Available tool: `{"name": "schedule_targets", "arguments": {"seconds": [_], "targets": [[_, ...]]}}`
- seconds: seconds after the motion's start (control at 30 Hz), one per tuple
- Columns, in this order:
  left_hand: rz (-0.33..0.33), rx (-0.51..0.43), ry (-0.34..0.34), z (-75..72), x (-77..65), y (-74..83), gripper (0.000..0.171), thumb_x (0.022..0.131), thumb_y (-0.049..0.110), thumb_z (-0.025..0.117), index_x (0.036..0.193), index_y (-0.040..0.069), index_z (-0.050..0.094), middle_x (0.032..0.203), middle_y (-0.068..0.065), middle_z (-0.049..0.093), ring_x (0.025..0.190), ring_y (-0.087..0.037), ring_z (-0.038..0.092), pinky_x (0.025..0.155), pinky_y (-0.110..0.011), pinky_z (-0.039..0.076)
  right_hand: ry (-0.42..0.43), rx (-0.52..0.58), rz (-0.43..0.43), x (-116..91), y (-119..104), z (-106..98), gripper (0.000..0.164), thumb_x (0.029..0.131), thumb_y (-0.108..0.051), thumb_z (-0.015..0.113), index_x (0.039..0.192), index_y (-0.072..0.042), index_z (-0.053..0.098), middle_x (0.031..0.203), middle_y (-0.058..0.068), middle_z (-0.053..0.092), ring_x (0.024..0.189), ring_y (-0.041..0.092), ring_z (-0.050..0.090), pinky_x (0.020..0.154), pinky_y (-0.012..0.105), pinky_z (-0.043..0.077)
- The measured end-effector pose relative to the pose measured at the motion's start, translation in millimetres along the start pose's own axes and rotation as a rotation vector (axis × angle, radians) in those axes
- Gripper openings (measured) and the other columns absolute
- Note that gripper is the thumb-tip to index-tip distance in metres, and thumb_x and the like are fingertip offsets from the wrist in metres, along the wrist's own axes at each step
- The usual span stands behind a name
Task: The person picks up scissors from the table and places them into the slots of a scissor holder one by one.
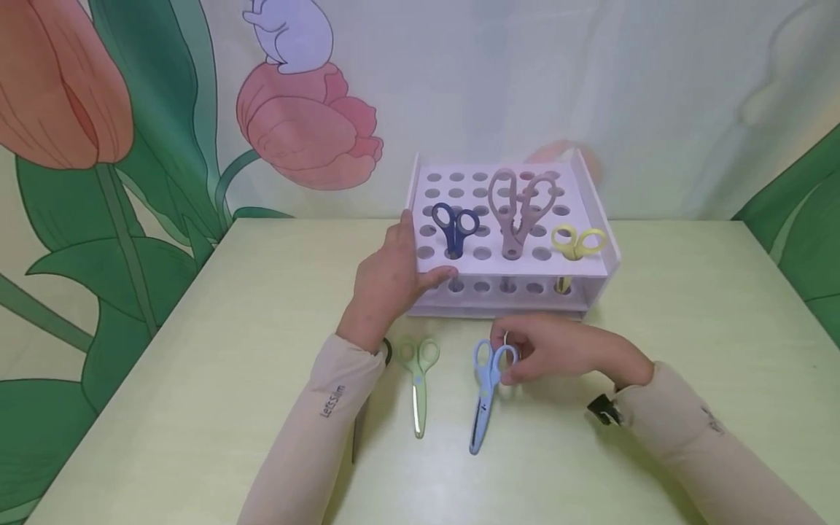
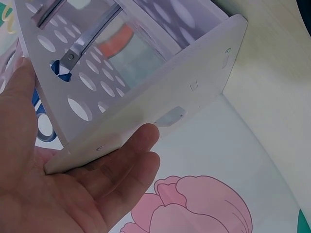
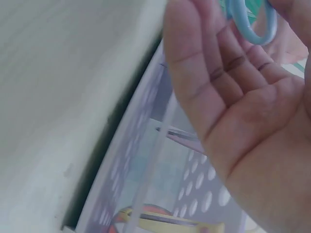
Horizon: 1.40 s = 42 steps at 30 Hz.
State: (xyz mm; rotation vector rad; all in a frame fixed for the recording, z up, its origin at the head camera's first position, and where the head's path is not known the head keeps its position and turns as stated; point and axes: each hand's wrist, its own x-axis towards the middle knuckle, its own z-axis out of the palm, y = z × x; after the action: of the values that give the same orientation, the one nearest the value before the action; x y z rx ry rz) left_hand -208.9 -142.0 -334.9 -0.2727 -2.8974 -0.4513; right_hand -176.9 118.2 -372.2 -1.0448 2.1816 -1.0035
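Observation:
A white rack (image 1: 521, 266) with rows of round holes stands on the table, and my left hand (image 1: 389, 281) grips its left side, thumb at the front edge and fingers along the outer panel. In the holes of the front row, handles up, stand dark blue scissors (image 1: 453, 232), large mauve scissors (image 1: 515, 226) and small yellow scissors (image 1: 574, 248). My right hand (image 1: 554, 346) pinches the light blue scissors (image 1: 484, 394) by a handle ring in front of the rack, their blades pointing toward me. Beside them lie light green scissors (image 1: 420, 379).
Partly hidden under my left forearm are black-handled scissors (image 1: 358, 430). The pale green table (image 1: 197, 379) reaches back to a wall with painted tulips (image 1: 308, 127). A black clip (image 1: 604, 410) hangs at my right cuff.

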Motion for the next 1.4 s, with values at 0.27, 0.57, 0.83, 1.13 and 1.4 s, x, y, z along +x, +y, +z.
{"name": "schedule_targets", "arguments": {"seconds": [0.27, 0.57, 0.83, 1.13, 1.4], "targets": [[0.002, -0.022, -0.015, 2.8, -1.6, -3.7, 0.117, 0.084, 0.065, 0.071, 0.159, -0.004, 0.012, 0.136, -0.024, 0.051, 0.076, -0.022, 0.061, 0.068, -0.042, 0.056, 0.044, 0.11, -0.024, -11, -13, -3, 0.03, 0.088, -0.018, 0.08, 0.104, -0.01, 0.055, 0.079, 0.001, 0.069, 0.069, 0.015, 0.06, 0.067, 0.028, 0.048], [-0.021, -0.045, -0.057, 2.5, -3.4, -9.1, 0.117, 0.085, 0.064, 0.07, 0.159, -0.003, 0.009, 0.139, -0.024, 0.049, 0.082, -0.024, 0.06, 0.072, -0.044, 0.056, 0.0, 0.12, -0.062, -18, -29, 7, 0.029, 0.089, -0.016, 0.079, 0.105, -0.009, 0.055, 0.083, -0.003, 0.07, 0.074, 0.015, 0.064, 0.073, 0.029, 0.052], [-0.037, -0.07, -0.098, -1.0, -1.1, -10.4, 0.115, 0.086, 0.063, 0.07, 0.16, -0.002, 0.01, 0.146, -0.023, 0.046, 0.094, -0.027, 0.06, 0.081, -0.047, 0.054, -0.012, 0.161, -0.049, -31, -39, -1, 0.011, 0.098, -0.006, 0.064, 0.104, -0.009, 0.055, 0.088, 0.0, 0.07, 0.078, 0.02, 0.066, 0.075, 0.034, 0.055], [-0.014, -0.079, -0.087, -4.7, 1.6, -13.3, 0.114, 0.085, 0.062, 0.072, 0.16, 0.0, 0.013, 0.156, -0.018, 0.037, 0.108, -0.027, 0.058, 0.089, -0.047, 0.052, 0.139, 0.225, -0.084, -60, -42, -41, 0.005, 0.1, -0.001, 0.06, 0.105, 0.0, 0.059, 0.094, 0.012, 0.071, 0.082, 0.029, 0.067, 0.076, 0.042, 0.058], [-0.008, -0.037, -0.072, -10.3, 4.3, -13.8, 0.112, 0.084, 0.064, 0.072, 0.161, 0.003, 0.018, 0.165, -0.018, 0.019, 0.12, -0.034, 0.059, 0.086, -0.049, 0.053, 0.346, 0.168, -0.098, -89, -47, -71, 0.01, 0.098, 0.002, 0.063, 0.107, -0.001, 0.065, 0.095, 0.013, 0.071, 0.081, 0.027, 0.069, 0.074, 0.036, 0.058]]}}
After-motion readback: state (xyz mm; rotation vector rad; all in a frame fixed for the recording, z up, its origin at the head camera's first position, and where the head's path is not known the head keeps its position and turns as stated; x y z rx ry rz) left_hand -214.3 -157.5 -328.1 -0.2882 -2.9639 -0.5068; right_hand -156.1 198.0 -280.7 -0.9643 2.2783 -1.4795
